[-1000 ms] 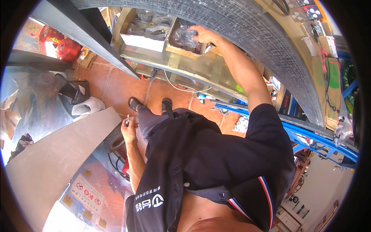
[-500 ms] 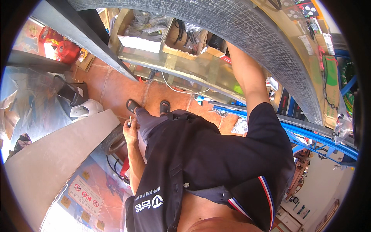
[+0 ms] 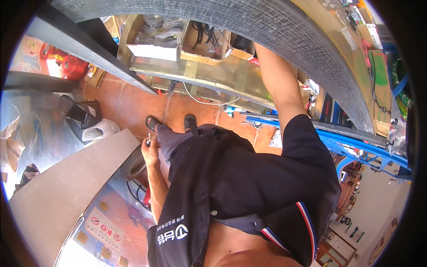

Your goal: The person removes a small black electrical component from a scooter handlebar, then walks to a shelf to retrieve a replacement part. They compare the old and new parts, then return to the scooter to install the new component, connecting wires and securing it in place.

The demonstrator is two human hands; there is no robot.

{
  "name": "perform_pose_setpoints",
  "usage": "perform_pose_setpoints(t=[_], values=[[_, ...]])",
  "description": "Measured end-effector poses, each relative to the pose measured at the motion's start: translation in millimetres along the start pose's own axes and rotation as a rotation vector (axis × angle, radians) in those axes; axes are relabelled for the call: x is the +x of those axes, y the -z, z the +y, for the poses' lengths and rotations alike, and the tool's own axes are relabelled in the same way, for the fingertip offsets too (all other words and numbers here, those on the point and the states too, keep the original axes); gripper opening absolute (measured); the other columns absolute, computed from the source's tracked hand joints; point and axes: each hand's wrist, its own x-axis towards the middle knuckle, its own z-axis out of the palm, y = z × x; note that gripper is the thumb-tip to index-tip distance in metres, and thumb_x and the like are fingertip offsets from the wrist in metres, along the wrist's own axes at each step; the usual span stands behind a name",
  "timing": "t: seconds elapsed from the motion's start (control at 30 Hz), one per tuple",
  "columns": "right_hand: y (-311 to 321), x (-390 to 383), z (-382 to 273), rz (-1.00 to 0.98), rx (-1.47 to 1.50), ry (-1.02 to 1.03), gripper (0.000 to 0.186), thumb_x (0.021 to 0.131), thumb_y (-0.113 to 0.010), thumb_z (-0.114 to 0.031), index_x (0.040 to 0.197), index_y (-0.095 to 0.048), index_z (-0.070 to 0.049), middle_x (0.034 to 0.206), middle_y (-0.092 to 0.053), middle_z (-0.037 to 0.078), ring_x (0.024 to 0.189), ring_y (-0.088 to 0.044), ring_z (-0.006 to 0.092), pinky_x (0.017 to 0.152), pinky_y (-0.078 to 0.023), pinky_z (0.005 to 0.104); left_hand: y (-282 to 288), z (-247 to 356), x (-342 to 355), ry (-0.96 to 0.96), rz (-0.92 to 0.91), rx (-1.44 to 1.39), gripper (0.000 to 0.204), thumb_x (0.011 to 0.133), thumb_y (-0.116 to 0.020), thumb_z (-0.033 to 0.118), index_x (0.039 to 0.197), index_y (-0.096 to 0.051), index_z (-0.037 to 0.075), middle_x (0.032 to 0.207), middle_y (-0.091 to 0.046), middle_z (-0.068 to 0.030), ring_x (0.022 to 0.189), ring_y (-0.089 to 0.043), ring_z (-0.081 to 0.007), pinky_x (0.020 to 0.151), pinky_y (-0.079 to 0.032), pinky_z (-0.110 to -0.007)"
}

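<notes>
My left hand (image 3: 151, 153) is low at the left beside my leg, its fingers closed round a small dark object with a thin pale tip (image 3: 149, 136). What kind of object it is, I cannot make out. My right forearm (image 3: 281, 86) reaches up and away beneath a grey shelf board (image 3: 284, 38), which hides the hand. Just left of where the arm disappears is a small cardboard box (image 3: 239, 54) with something black in it. Beside it stand an open cardboard box (image 3: 202, 58) of black cables and a white-fronted box (image 3: 151, 52) of clear plastic bags.
A blue metal frame (image 3: 327, 140) runs along the right. At the left lean a large beige panel (image 3: 66, 178) and a tyre (image 3: 133, 167). A white cable (image 3: 200, 101) hangs beneath the lower shelf. Red objects (image 3: 73, 66) sit at the far left.
The boxes and shelf have shifted slightly left and down in view. My right forearm has swung a little leftward, still reaching under the board. My left hand keeps its hold, almost unmoved.
</notes>
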Motion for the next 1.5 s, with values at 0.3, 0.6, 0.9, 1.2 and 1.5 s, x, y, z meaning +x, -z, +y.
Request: perform_pose_setpoints(t=[0.3, 0.6, 0.9, 1.2, 1.5], values=[[-43.8, -2.8, -15.7, 0.022, 0.013, -0.010, 0.033, 0.087, -0.052, -0.020, 0.117, -0.059, -0.008, 0.114, -0.062, 0.020, 0.106, -0.057, 0.0354, 0.092, -0.044, 0.0437, -5.5, 12.9, -4.6, -0.010, -0.006, 0.105, 0.018, 0.087, -0.065, 0.018, 0.092, -0.055, 0.003, 0.065, -0.055, -0.0003, 0.055, -0.053, -0.0092, 0.050, -0.042, -0.021], [-51.1, -34.6, -12.0, 0.376, 0.070, 0.149, 0.034, 0.085, -0.053, -0.022, 0.114, -0.061, -0.007, 0.112, -0.063, 0.018, 0.107, -0.058, 0.0338, 0.092, -0.046, 0.0424, -22.9, 18.8, -15.0, -0.075, -0.177, 0.122, 0.019, 0.087, -0.065, 0.020, 0.085, -0.051, 0.007, 0.064, -0.051, 0.0015, 0.055, -0.049, -0.0082, 0.050, -0.042, -0.022], [-45.3, -151.9, 41.5, 0.750, 0.379, 0.186, 0.028, 0.087, -0.062, -0.019, 0.112, -0.060, -0.007, 0.108, -0.061, 0.016, 0.092, -0.064, 0.0298, 0.079, -0.053, 0.0354, -52.3, 13.6, -54.6, -0.093, -0.097, 0.195, 0.020, 0.089, -0.062, 0.022, 0.092, -0.052, 0.005, 0.066, -0.049, 0.0011, 0.055, -0.048, -0.0094, 0.055, -0.047, -0.024], [-193.1, -416.8, 83.4, 0.560, 0.745, -0.557, 0.024, 0.090, -0.060, -0.020, 0.108, -0.062, -0.005, 0.102, -0.067, 0.013, 0.092, -0.066, 0.0251, 0.079, -0.051, 0.0335, -38.3, -23.8, -95.5, -0.152, -0.176, 0.256, 0.026, 0.093, -0.059, 0.032, 0.089, -0.051, 0.007, 0.065, -0.048, 0.0010, 0.056, -0.046, -0.0080, 0.050, -0.040, -0.023], [-236.0, -559.5, 65.9, 0.354, 0.808, -0.533, 0.023, 0.090, -0.057, -0.014, 0.108, -0.060, 0.000, 0.100, -0.065, 0.011, 0.087, -0.065, 0.0190, 0.076, -0.052, 0.0306, 12.1, -144.6, -198.9, 0.082, -0.193, 0.263, 0.026, 0.093, -0.055, 0.030, 0.086, -0.052, 0.005, 0.061, -0.057, -0.0078, 0.051, -0.053, -0.0147, 0.048, -0.041, -0.025]])
